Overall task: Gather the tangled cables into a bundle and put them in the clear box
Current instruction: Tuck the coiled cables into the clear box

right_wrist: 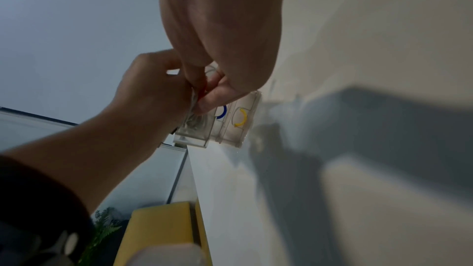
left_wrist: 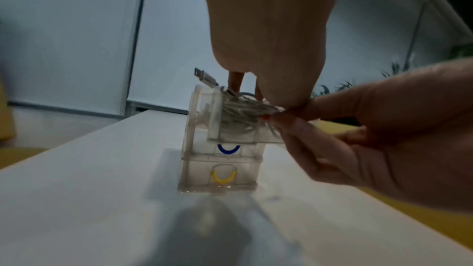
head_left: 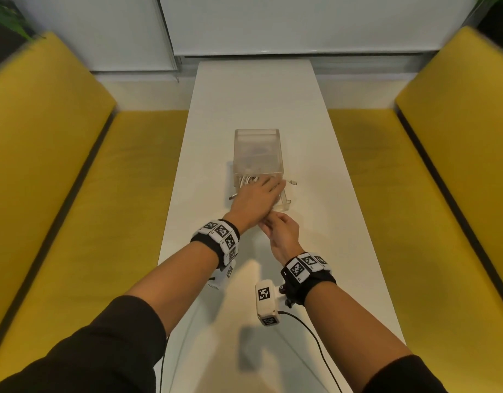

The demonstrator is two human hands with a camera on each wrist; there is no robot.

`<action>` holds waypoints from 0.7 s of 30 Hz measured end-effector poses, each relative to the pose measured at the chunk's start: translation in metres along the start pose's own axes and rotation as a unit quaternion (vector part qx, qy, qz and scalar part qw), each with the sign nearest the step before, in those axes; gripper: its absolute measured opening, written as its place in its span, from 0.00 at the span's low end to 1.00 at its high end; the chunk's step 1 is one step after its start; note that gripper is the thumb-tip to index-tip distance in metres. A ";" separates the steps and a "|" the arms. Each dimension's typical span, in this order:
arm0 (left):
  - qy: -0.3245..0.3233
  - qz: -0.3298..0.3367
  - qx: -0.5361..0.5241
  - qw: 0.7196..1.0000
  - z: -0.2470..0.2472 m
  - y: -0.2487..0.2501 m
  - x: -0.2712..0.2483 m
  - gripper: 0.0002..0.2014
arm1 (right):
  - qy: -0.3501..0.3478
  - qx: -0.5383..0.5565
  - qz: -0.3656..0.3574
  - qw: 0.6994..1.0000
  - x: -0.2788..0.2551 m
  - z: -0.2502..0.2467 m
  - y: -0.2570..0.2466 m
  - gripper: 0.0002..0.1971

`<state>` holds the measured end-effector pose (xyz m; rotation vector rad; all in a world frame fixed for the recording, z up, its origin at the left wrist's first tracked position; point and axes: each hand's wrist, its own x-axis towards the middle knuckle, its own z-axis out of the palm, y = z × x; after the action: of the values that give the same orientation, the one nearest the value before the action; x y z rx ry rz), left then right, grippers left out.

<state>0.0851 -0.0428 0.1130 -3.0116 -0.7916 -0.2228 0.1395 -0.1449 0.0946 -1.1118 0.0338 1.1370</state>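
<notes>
Left hand [head_left: 254, 199] reaches forward palm-down; right hand [head_left: 281, 231] pinches beneath its wrist.

White bench [head_left: 256, 109] under both hands. Clear box [left_wrist: 197, 112] ahead of the hands, blue arc [left_wrist: 228, 148] over yellow arc [left_wrist: 222, 176] on its drawer fronts. White-grey cables [left_wrist: 240, 116] under the left hand [head_left: 254, 202], silver plug [left_wrist: 204, 75] sticking up. Black wristbands [head_left: 315, 285] with black-and-white square-code tags behind the hands. Yellow seats [head_left: 74, 194] either side.
</notes>
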 end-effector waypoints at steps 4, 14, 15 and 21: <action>-0.041 0.032 0.042 0.998 -0.007 -0.007 -0.001 0.26 | -0.001 0.005 0.000 1.000 -0.002 0.001 -0.001 0.01; -0.097 -0.093 0.100 0.986 -0.006 0.006 0.011 0.21 | 0.023 0.000 0.004 1.000 -0.003 0.000 0.002 0.04; -0.103 -0.110 0.088 0.985 -0.009 0.010 0.014 0.21 | 0.021 -0.001 0.005 1.000 -0.003 0.000 0.000 0.04; -0.086 -0.135 0.057 0.985 -0.009 0.017 0.021 0.31 | 0.023 -0.021 -0.002 1.000 -0.005 -0.001 -0.006 0.07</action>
<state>0.1103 -0.0482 0.1248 -2.8380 -1.1840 0.0803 0.1418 -0.1488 0.1010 -1.1751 0.0422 1.1124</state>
